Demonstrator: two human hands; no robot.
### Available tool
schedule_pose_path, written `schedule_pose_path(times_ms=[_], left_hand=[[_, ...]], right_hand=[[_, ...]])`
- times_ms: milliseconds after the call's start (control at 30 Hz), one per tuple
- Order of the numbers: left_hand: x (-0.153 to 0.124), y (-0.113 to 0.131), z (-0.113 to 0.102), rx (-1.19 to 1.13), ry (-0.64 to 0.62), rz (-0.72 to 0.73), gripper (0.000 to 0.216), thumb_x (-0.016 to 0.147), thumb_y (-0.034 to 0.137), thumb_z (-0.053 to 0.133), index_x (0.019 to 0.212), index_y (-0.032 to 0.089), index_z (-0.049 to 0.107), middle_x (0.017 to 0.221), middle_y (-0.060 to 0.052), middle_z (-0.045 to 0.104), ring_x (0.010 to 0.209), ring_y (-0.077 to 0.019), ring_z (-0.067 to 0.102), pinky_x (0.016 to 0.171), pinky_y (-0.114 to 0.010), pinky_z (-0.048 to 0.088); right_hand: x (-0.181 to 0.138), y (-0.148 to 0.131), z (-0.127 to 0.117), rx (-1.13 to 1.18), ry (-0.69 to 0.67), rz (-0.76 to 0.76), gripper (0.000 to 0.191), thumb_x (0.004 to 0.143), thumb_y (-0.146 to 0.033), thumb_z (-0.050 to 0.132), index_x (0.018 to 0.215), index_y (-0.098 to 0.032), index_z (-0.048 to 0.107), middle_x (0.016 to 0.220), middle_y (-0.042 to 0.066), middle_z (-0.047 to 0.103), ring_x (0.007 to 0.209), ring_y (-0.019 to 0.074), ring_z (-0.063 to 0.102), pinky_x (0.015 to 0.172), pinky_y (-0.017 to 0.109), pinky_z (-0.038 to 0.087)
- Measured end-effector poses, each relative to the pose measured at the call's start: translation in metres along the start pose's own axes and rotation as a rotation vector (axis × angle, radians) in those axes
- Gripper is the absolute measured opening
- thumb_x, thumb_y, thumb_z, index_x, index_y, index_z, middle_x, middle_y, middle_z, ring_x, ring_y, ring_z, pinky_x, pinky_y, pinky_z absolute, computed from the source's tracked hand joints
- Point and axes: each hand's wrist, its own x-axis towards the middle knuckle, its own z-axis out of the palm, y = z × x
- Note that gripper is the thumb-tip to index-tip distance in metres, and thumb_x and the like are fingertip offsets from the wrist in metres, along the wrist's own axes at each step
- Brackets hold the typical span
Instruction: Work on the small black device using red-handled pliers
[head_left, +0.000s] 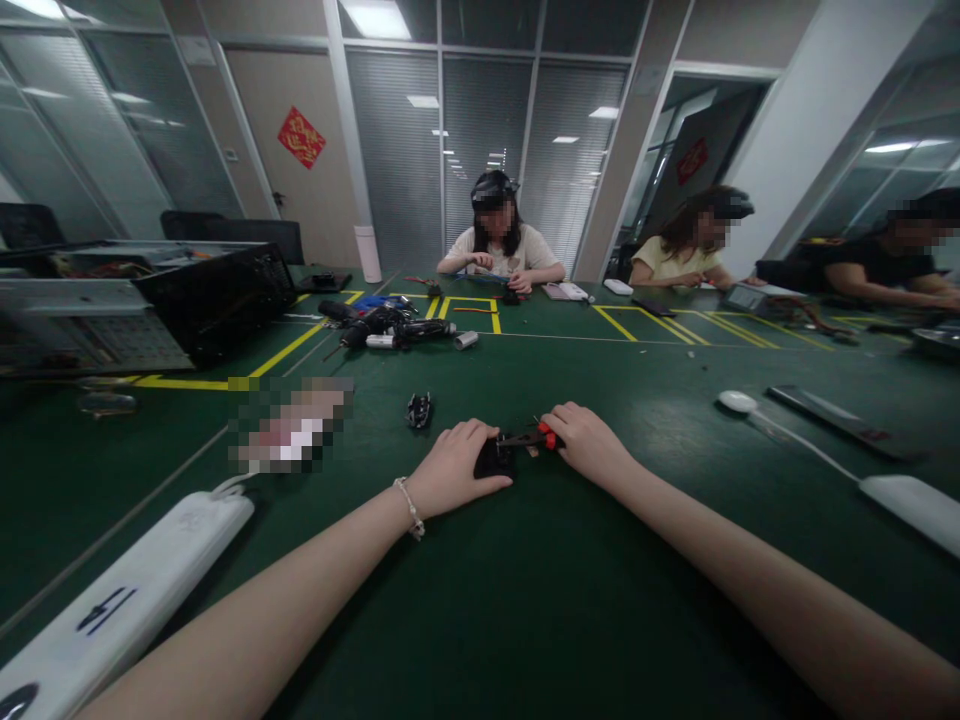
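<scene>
The left hand point(454, 468) has its fingers closed on one small black part point(495, 460), which lies on the green table point(525, 600) just in front of the person. The right hand point(589, 440) is clamped around one red-handled tool point(538, 437) — its dark tip reaches the part. One other black piece point(418, 410) lies near, to the left. Further out — one white power strip point(135, 590) and one open computer case point(217, 290).

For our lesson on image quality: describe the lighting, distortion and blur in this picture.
Head view: ceiling panels give dim, even light with sheen on the table; faint shadows under the left hand on a black part and the right hand gripping pliers; wide-angle distortion bends the power strip; a patch beside it is pixelated.
</scene>
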Motion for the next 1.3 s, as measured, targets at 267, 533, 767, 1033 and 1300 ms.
schedule_pose_path(times_ms=[267,533,767,1033,1300], left_hand=[[0.0006,-0.0012,0.0007,-0.016,0.003,-0.001,0.055,0.071,0.053,0.056,0.114,0.021,0.042,0.111,-0.006,0.048,0.099,-0.0249,0.048,0.084,-0.039,0.038],[-0.0006,-0.0007,-0.0004,-0.02,-0.004,-0.011,0.055,0.071,0.053,0.057,0.113,0.021,0.043,0.111,-0.006,0.048,0.099,-0.0255,0.048,0.083,-0.039,0.039],[0.0002,-0.001,0.0008,-0.015,0.012,0.001,0.054,0.071,0.053,0.057,0.112,0.02,0.043,0.11,-0.006,0.049,0.097,-0.0252,0.048,0.083,-0.04,0.039],[0.0006,-0.0015,-0.0013,-0.071,0.002,-0.006,0.054,0.07,0.052,0.059,0.112,0.021,0.044,0.11,-0.006,0.049,0.098,-0.0247,0.049,0.083,-0.039,0.04],[0.0028,-0.0077,0.0023,-0.129,0.021,-0.001,0.052,0.07,0.047,0.061,0.111,0.02,0.044,0.112,-0.007,0.048,0.101,-0.0246,0.048,0.086,-0.039,0.039]], right_hand=[[0.001,-0.0016,-0.0025,-0.007,-0.015,0.017,0.032,0.065,-0.004,0.052,0.096,-0.012,0.056,0.088,0.009,0.057,0.08,0.0187,0.049,0.07,0.031,0.041],[0.0006,-0.003,-0.0042,-0.008,-0.018,0.018,0.033,0.065,-0.003,0.051,0.096,-0.011,0.056,0.088,0.009,0.057,0.08,0.0189,0.049,0.07,0.03,0.041],[0.0005,0.0009,0.001,-0.006,-0.005,-0.005,0.035,0.061,-0.003,0.054,0.096,-0.012,0.056,0.088,0.009,0.056,0.08,0.0193,0.048,0.071,0.031,0.041],[0.0004,-0.0012,-0.0004,-0.017,-0.003,0.011,0.034,0.063,-0.004,0.053,0.096,-0.012,0.056,0.089,0.009,0.057,0.08,0.0199,0.049,0.069,0.031,0.041],[0.0001,-0.0011,-0.001,-0.021,0.0,0.026,0.033,0.064,-0.004,0.053,0.095,-0.012,0.056,0.089,0.009,0.057,0.08,0.0197,0.049,0.07,0.031,0.041]])
